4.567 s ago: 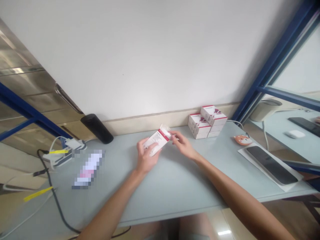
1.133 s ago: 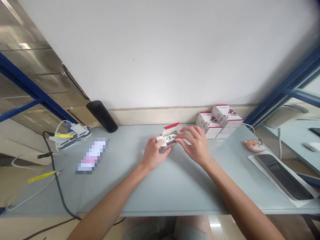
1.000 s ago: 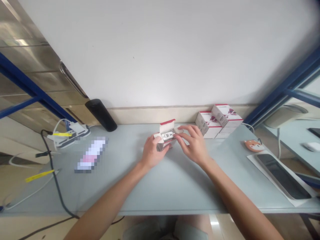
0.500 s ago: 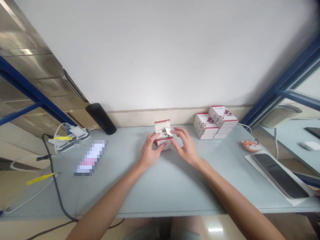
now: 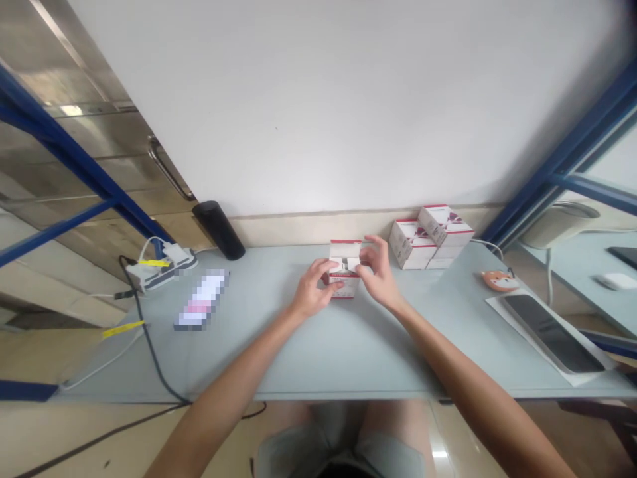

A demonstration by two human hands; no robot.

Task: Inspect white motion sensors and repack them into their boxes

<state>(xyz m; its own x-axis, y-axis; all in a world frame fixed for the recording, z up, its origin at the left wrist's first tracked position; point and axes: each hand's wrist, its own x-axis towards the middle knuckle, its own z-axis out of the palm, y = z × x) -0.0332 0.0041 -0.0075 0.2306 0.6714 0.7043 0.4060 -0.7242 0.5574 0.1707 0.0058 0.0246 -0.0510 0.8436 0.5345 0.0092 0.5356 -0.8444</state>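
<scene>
A small white cardboard box with red edges point(image 5: 343, 287) stands on the desk in front of me, its lid point(image 5: 346, 249) raised at the back. My left hand point(image 5: 314, 289) is closed on the box's left side, thumb on the front and fingers at the top edge. At the opening's right, my right hand point(image 5: 381, 273) has its thumb and a finger closed about a small white flap point(image 5: 353, 263), with the index finger lifted. Something white shows inside the box; its kind is not clear.
Several similar boxes point(image 5: 432, 239) are stacked at the back right. A black cylinder point(image 5: 219, 230) stands back left, near a phone point(image 5: 203, 299) and a power strip point(image 5: 164, 271) with cables. On the right lie an orange animal-faced pouch point(image 5: 499, 281) and a dark-topped device point(image 5: 553, 334) on paper.
My view has shifted, so the desk scene sits differently in the picture. My right hand's index finger has lifted, and its thumb has moved up to the flap. The left hand stays on the box.
</scene>
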